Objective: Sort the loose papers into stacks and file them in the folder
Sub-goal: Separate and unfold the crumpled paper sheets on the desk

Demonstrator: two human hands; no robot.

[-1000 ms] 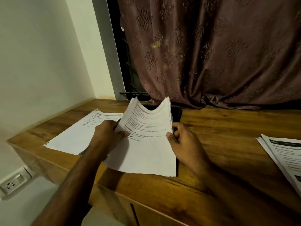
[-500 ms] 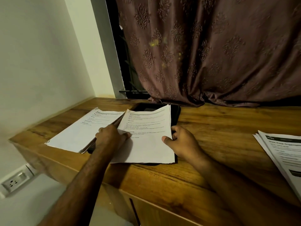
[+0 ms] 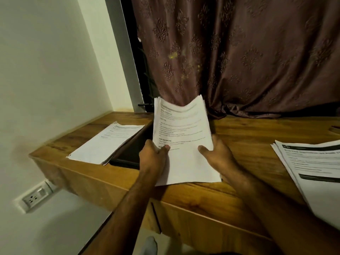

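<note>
A stack of printed white papers [image 3: 184,140] stands tilted upright over the wooden desk [image 3: 248,144], its lower edge near the desk's front. My left hand [image 3: 153,156] grips its left edge, thumb on the front sheet. My right hand [image 3: 217,156] holds its right edge, thumb across the front. Beneath and to the left lies a dark open folder [image 3: 132,150]. A second paper stack [image 3: 106,144] lies on the folder's left half. A third stack [image 3: 316,168] with dark headers lies at the desk's right.
A patterned brown curtain [image 3: 239,61] hangs behind the desk. A pale wall [image 3: 51,80] closes the left side, with a power socket [image 3: 35,196] low beside the desk. A drawer front [image 3: 184,214] sits under the desk's edge.
Half a second ago the stack lay flat on the folder under both hands. Now both hands have lifted it upright and toward the desk's front, uncovering the dark folder.
</note>
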